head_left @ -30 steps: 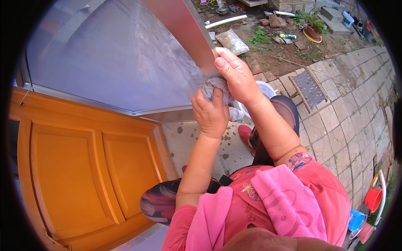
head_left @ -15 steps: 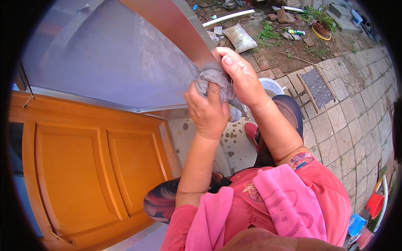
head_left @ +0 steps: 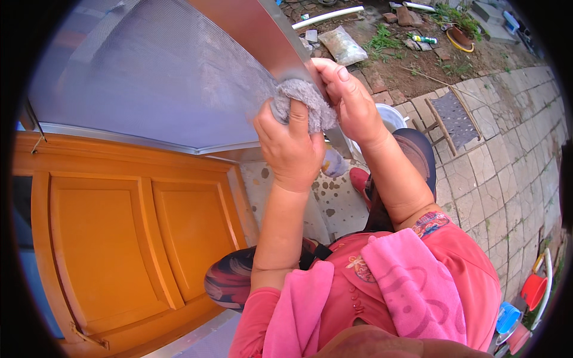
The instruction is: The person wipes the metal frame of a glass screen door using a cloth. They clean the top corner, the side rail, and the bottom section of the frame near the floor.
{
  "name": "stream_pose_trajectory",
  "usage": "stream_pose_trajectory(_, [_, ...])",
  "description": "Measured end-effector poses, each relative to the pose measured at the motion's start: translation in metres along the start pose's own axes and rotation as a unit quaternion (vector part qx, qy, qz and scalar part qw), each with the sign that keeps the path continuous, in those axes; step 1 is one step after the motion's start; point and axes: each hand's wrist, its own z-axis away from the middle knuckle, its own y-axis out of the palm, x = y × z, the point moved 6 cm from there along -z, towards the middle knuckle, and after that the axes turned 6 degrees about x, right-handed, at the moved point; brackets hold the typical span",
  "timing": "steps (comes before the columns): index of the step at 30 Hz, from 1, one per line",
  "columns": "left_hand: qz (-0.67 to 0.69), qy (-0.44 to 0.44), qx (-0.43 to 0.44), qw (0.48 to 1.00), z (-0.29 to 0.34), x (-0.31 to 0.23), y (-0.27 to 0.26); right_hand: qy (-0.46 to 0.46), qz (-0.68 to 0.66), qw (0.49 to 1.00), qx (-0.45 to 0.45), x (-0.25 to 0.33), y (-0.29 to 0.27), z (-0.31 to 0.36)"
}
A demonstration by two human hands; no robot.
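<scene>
My left hand [head_left: 289,146] is closed around a bunched grey cloth [head_left: 315,104] and presses it to the metal frame of a screen door [head_left: 265,39]. One finger is dug into the cloth's folds. Bluish mesh [head_left: 185,77] fills the frame to the left. My right hand [head_left: 357,110] grips the door's outer edge just right of the cloth, thumb on the near side. Its other fingers are partly hidden behind the edge.
An orange wooden door [head_left: 113,244] stands at left. Behind my right forearm is a white bucket [head_left: 391,116]. A low folding stool [head_left: 456,119] sits on the paving. Farther off lie a filled bag [head_left: 343,46] and white pipe [head_left: 327,18]; at lower right is a red basin [head_left: 533,291].
My left hand and the cloth have slid a little up the frame, away from me. The right hand has shifted slightly along the edge too, keeping its grip.
</scene>
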Motion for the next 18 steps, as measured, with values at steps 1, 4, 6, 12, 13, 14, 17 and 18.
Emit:
stream_pose_trajectory(1, [0.003, -0.005, 0.023, 1.0, 0.018, 0.001, 0.014, -0.004, -0.001, 1.0, -0.003, -0.004, -0.001, 0.001])
stream_pose_trajectory(4, [0.01, -0.022, 0.103, 0.994, 0.063, 0.004, 0.042, 0.003, -0.003, 1.0, -0.005, -0.005, 0.001, 0.001])
stream_pose_trajectory(6, [0.01, -0.021, 0.123, 0.992, 0.069, 0.004, 0.048, 0.002, 0.005, 1.0, -0.012, -0.005, -0.001, 0.001])
stream_pose_trajectory(12, [0.014, -0.007, -0.029, 0.999, -0.018, -0.001, -0.016, -0.001, 0.005, 1.0, -0.001, -0.01, -0.003, 0.003])
stream_pose_trajectory(13, [0.014, -0.004, -0.063, 0.998, -0.024, -0.001, -0.023, 0.004, 0.0, 1.0, -0.005, -0.009, -0.001, 0.003])
stream_pose_trajectory(14, [0.017, -0.004, -0.059, 0.998, -0.022, 0.0, -0.022, 0.009, -0.004, 1.0, -0.008, -0.007, 0.001, 0.003])
stream_pose_trajectory(17, [0.023, -0.01, -0.035, 0.999, -0.002, 0.0, -0.004, 0.009, -0.001, 1.0, 0.007, -0.01, -0.002, 0.002])
stream_pose_trajectory(18, [0.024, -0.018, -0.015, 0.999, 0.015, 0.002, 0.008, 0.007, -0.008, 1.0, 0.009, -0.01, 0.001, 0.002])
